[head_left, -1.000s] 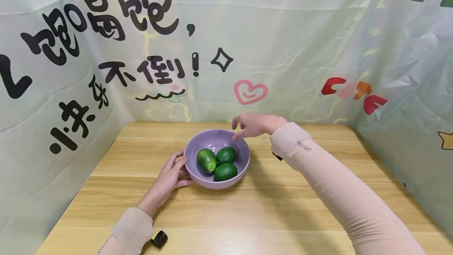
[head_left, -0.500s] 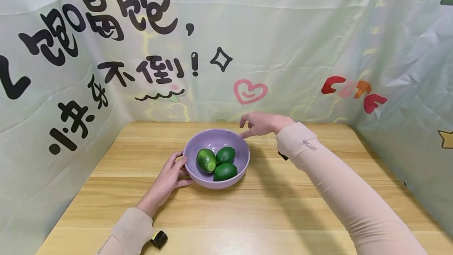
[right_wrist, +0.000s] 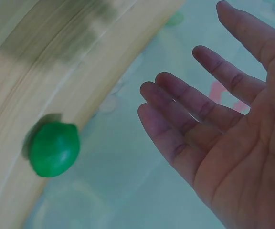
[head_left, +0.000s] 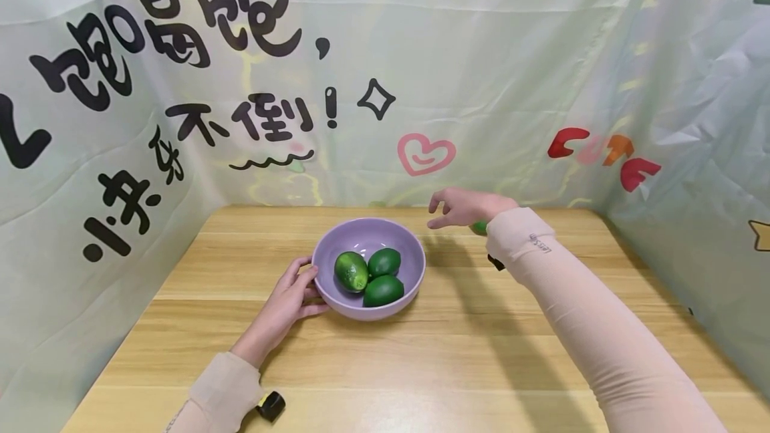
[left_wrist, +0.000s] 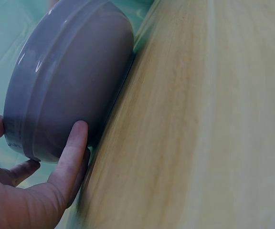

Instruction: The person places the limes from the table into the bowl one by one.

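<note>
A lilac bowl (head_left: 371, 313) stands on the wooden table with three dark green, lime-like fruits (head_left: 383, 291) inside it. My left hand (head_left: 291, 295) holds the bowl's left side, its thumb at the rim and other fingers against the outer wall (left_wrist: 75, 81). To the right of the bowl, my right hand (head_left: 457, 208) hovers with spread, relaxed fingers and an empty palm. Another green lime-like fruit (right_wrist: 55, 149) lies on the table near the back edge, apart from the right hand's fingertips. In the head view the right hand and sleeve partly hide this fruit (head_left: 479, 227).
Printed fabric sheets (head_left: 499, 85) enclose the wooden table (head_left: 385, 366) at the back and sides. A small black object (head_left: 272, 406) shows beside the left cuff, and another dark piece (head_left: 496, 262) below the right cuff.
My right hand has moved right, from over the bowl's far rim to beyond it, and the fruit beside it has come into view. The left hand and bowl have stayed put.
</note>
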{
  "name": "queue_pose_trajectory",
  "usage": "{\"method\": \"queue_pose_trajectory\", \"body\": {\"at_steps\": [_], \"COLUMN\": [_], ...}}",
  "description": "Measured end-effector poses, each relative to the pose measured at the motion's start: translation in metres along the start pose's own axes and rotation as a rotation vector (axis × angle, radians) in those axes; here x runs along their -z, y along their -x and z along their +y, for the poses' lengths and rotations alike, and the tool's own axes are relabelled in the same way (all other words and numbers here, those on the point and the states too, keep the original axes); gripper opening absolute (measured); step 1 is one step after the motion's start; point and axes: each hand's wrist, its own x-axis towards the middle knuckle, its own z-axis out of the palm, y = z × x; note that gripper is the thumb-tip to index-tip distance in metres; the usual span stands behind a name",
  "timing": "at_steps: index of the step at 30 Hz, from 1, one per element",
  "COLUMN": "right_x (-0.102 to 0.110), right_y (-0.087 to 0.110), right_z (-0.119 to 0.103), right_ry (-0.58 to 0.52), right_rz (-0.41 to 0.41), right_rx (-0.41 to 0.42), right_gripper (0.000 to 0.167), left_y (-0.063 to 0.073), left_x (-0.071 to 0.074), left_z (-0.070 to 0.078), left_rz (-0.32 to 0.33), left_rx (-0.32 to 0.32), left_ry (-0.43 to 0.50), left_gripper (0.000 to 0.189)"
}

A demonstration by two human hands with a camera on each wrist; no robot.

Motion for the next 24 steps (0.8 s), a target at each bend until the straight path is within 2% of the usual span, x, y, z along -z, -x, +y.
{"method": "queue_pose_trajectory", "body": {"at_steps": [12, 24], "right_x": [0.0, -0.009], "right_y": [0.008, 0.004], "right_z": [0.043, 0.067], "right_ry": [-0.037, -0.01], "right_rz": [0.011, 0.034], "right_rx": [-0.073, -0.168], "right_gripper": [0.049, 0.057], "left_y": [0.0, -0.001], "left_x": [0.0, -0.001], "left_z": [0.0, 0.0], "left_rz": [0.002, -0.005], "left_rx": [0.003, 0.003], "left_ry": [-0.008, 0.013], "left_gripper": [0.047, 0.047]}}
